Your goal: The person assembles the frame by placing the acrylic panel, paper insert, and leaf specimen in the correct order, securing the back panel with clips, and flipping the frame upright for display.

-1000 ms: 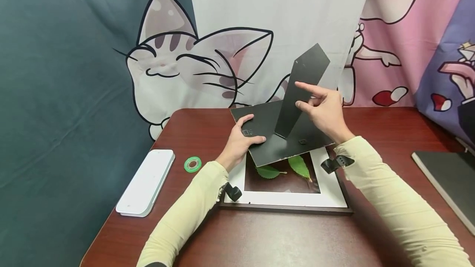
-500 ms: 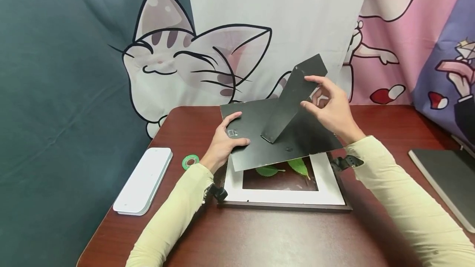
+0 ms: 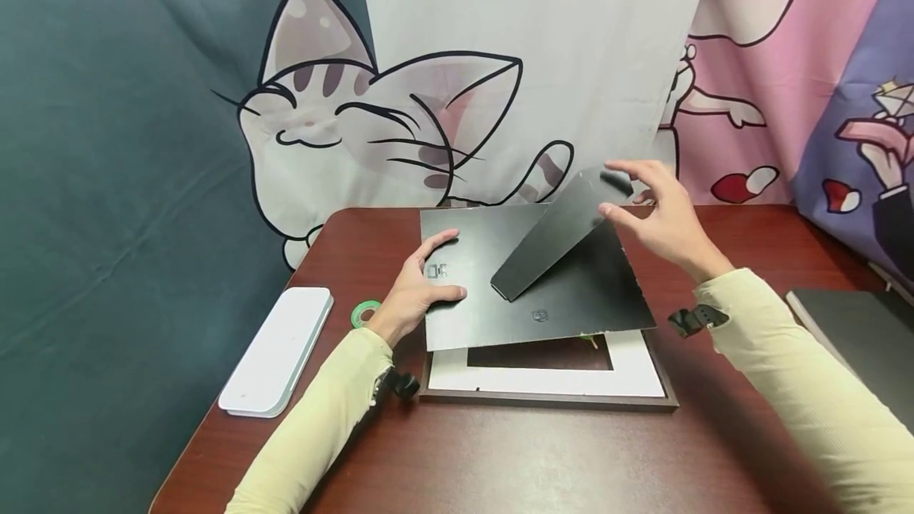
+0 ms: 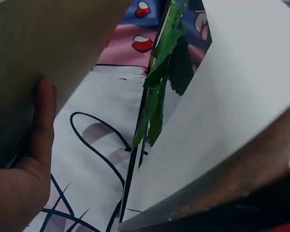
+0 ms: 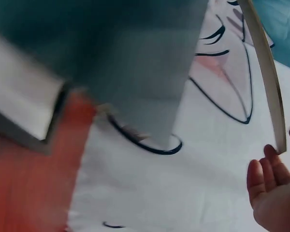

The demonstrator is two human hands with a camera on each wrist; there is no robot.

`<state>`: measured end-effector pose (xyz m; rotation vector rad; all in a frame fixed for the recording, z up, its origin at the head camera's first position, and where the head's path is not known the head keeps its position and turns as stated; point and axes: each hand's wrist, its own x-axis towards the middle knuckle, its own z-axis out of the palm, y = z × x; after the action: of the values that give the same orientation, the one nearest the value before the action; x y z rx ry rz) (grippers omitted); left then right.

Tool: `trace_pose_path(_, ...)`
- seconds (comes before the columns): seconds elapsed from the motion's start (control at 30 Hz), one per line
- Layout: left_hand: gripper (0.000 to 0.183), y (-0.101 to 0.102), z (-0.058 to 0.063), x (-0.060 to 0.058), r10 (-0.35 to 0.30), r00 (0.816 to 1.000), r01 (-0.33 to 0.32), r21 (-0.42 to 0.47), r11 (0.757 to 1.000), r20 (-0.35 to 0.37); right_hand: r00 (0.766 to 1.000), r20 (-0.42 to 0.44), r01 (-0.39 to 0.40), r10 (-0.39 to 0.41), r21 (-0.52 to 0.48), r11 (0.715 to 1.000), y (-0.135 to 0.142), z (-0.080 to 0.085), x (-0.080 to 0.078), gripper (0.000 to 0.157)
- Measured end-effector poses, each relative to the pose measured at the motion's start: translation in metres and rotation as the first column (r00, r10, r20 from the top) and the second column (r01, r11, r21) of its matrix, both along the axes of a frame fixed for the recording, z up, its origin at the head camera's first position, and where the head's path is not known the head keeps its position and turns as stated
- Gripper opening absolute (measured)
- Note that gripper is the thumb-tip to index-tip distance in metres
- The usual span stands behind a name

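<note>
Tape (image 3: 359,313): green, left of frame (image 3: 550,401)
Board (image 3: 485,317): black, tilted, overlapping frame
Left fingers (image 3: 435,243): pinching board
Right fingers (image 3: 638,170): pinching stand (image 3: 555,241)

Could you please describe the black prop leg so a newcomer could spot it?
On the brown table, find the dark frame, then the black board over it. From that board's middle, the black prop leg slants up to the right hand, a narrow strip unlike the broad board.

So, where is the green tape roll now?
In the head view, the green tape roll lies on the table, left of centre, between the white box and the left hand.
</note>
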<state>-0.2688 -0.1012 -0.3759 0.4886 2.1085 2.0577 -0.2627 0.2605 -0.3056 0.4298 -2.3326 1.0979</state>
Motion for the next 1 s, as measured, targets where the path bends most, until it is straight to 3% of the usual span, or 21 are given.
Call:
trace_pose_path(0.23, 0.093, -0.001, 0.002, 0.0, -0.01, 0.998, 0.011, 0.008, 1.0, -0.064, 0.991, 0.131, -0.023, 0.022, 0.012, 1.0, 0.017, -0.02, 0.002, 0.059)
trace_pose_path(0.37, 0.094, -0.002, 0.001, 0.0, -0.019, 0.999, 0.02, 0.017, 1.0, -0.046, 0.981, 0.191, -0.036, 0.029, 0.031, 0.999, 0.021, -0.028, 0.001, 0.058)
trace_pose_path(0.5, 0.093, -0.004, -0.002, 0.001, -0.021, 0.999, 0.022, 0.014, 1.0, -0.03, 0.956, 0.289, -0.062, 0.051, 0.028, 0.998, 0.024, -0.037, 0.001, 0.061)
trace_pose_path(0.63, 0.091, -0.005, -0.006, 0.001, -0.018, 0.999, 0.018, 0.005, 1.0, -0.045, 0.904, 0.411, -0.117, 0.114, -0.017, 0.993, 0.03, -0.044, 0.002, 0.071)
trace_pose_path(0.8, 0.091, -0.006, -0.007, 0.001, -0.019, 0.999, 0.019, 0.009, 1.0, -0.046, 0.804, 0.542, -0.196, 0.244, -0.146, 0.97, 0.036, -0.051, 0.006, 0.085)
trace_pose_path(0.87, 0.092, -0.006, -0.008, 0.001, -0.023, 0.999, 0.023, 0.008, 1.0, -0.036, 0.771, 0.559, -0.217, 0.304, -0.219, 0.951, 0.037, -0.055, 0.008, 0.088)
trace_pose_path(1.0, 0.091, -0.007, -0.01, -0.001, -0.04, 0.999, 0.04, -0.013, 0.999, 0.005, 0.741, 0.51, -0.256, 0.437, -0.387, 0.886, 0.038, -0.066, 0.009, 0.091)
